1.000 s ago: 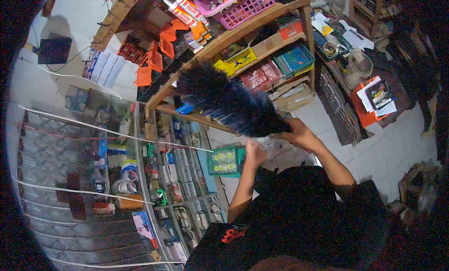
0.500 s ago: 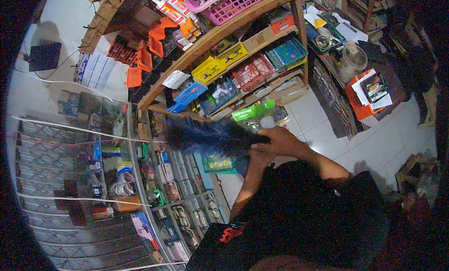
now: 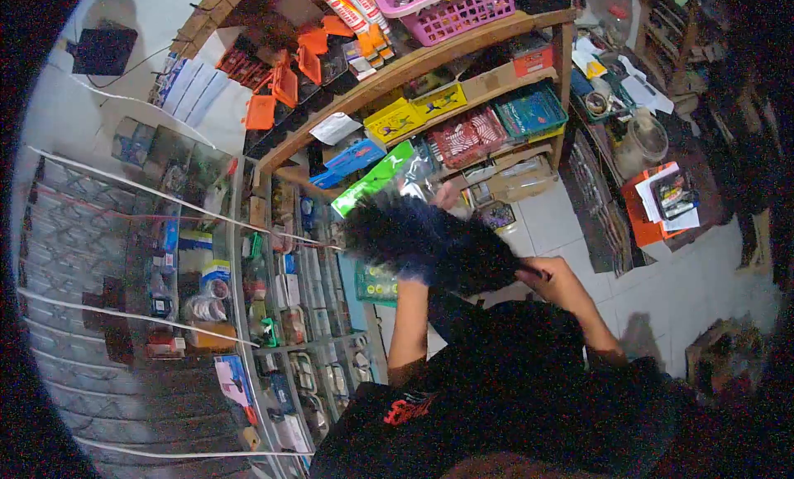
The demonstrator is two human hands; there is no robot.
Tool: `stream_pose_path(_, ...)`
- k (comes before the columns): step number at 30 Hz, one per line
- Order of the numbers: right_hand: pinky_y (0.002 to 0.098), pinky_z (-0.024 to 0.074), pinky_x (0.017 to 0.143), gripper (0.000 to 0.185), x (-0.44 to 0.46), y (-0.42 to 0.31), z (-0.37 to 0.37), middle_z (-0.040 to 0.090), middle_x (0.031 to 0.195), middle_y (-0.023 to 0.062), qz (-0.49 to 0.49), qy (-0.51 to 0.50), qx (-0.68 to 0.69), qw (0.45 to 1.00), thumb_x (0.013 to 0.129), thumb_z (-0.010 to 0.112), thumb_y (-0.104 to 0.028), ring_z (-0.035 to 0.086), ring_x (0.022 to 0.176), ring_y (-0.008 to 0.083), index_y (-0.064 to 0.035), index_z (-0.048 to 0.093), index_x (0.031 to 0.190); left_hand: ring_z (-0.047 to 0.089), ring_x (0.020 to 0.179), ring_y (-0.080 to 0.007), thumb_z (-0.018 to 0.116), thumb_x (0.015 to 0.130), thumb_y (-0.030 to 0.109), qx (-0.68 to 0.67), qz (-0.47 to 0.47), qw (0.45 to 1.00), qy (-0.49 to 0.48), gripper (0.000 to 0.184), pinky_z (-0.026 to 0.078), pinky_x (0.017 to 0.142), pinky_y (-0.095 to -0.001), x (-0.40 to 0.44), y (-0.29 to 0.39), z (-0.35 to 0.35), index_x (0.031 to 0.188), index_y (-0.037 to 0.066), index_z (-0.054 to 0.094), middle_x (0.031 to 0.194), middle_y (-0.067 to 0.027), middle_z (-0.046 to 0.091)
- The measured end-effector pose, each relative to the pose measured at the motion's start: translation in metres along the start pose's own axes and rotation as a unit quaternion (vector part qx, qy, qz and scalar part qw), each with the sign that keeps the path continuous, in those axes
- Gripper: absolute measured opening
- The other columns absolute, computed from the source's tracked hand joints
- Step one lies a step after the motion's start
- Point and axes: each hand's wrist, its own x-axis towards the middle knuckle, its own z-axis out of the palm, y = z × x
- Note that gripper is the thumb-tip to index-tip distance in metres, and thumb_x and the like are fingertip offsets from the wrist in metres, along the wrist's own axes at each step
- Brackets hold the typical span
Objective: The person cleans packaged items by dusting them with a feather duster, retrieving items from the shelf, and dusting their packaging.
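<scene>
My right hand is closed around the handle end of a dark, fluffy feather duster. The duster's bristles point left and lie across my left hand. Only a few fingertips of my left hand show past the duster, closed against a clear plastic packet with a bright green header. The packet is tilted, just in front of the shelf. Most of my left palm is hidden behind the bristles.
Ahead, a wooden shelf bears a pink basket, a red basket, a green basket and yellow boxes. A glass display case stands left. An orange box is at right.
My hands have moved apart, the right one drawing the duster handle to the right and down. The green-headed packet has shifted left and tilted more steeply. The view has turned slightly.
</scene>
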Motion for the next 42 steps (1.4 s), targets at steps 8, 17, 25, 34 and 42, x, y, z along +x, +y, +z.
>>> stream_pose_path(8, 0.0231, 0.0337, 0.051, 0.016, -0.006, 0.002, -0.003, 0.051, 0.064, -0.003, 0.01, 0.012, -0.012, 1.0, 0.086, 0.063, -0.01, 0.04, 0.06, 0.0041, 0.0004, 0.065, 0.098, 0.041, 0.125, -0.0358, 0.04, 0.071, 0.082, -0.492, 0.111, 0.862, 0.044, 0.094, 0.029, 0.105, -0.0541, -0.026, 0.045, 0.011, 0.138, 0.015, 0.038, 0.133, -0.0128, 0.048)
stream_pose_path(17, 0.0261, 0.0439, 0.057, 0.027, 0.0, -0.002, -0.03, 0.07, 0.079, 0.0071, 0.027, -0.052, -0.117, 0.991, 0.086, 0.065, -0.022, 0.053, 0.062, 0.0081, -0.0023, 0.066, 0.104, 0.043, 0.123, -0.0262, 0.03, 0.094, 0.053, -0.475, 0.054, 0.874, 0.092, 0.061, 0.017, 0.111, -0.0439, -0.051, 0.0, -0.017, 0.137, 0.011, 0.039, 0.132, -0.0115, 0.049)
stream_pose_path(25, 0.022, 0.0373, 0.054, 0.025, -0.003, -0.003, -0.011, 0.062, 0.072, -0.0008, 0.052, 0.003, -0.065, 0.997, 0.085, 0.066, -0.013, 0.044, 0.062, 0.0032, 0.0005, 0.065, 0.106, 0.061, 0.091, -0.0255, 0.031, 0.082, 0.074, -0.425, 0.092, 0.872, 0.225, 0.081, 0.052, 0.075, -0.041, -0.067, 0.02, -0.011, 0.128, 0.009, 0.047, 0.118, -0.0135, 0.057)
stream_pose_path(34, 0.0199, 0.0278, 0.048, 0.02, 0.0, 0.013, 0.026, 0.049, 0.064, -0.0087, 0.035, 0.052, 0.018, 0.998, 0.085, 0.067, -0.011, 0.035, 0.057, 0.0007, 0.0034, 0.067, 0.098, 0.051, 0.113, -0.0286, 0.041, 0.091, 0.048, -0.097, 0.152, 0.907, 0.379, 0.058, 0.046, 0.093, -0.0444, -0.073, -0.043, -0.03, 0.133, 0.007, 0.043, 0.124, -0.0137, 0.051)
stream_pose_path(42, 0.0277, 0.0476, 0.076, 0.026, 0.003, 0.003, 0.024, 0.07, 0.095, 0.0118, 0.052, 0.005, -0.038, 0.998, 0.086, 0.064, -0.012, 0.06, 0.084, 0.0105, 0.0039, 0.063, 0.106, 0.049, 0.113, -0.0275, 0.047, 0.09, 0.04, -0.177, 0.158, 0.911, 0.337, 0.056, 0.039, 0.099, -0.0418, -0.078, -0.063, -0.031, 0.134, 0.007, 0.04, 0.122, -0.0076, 0.051)
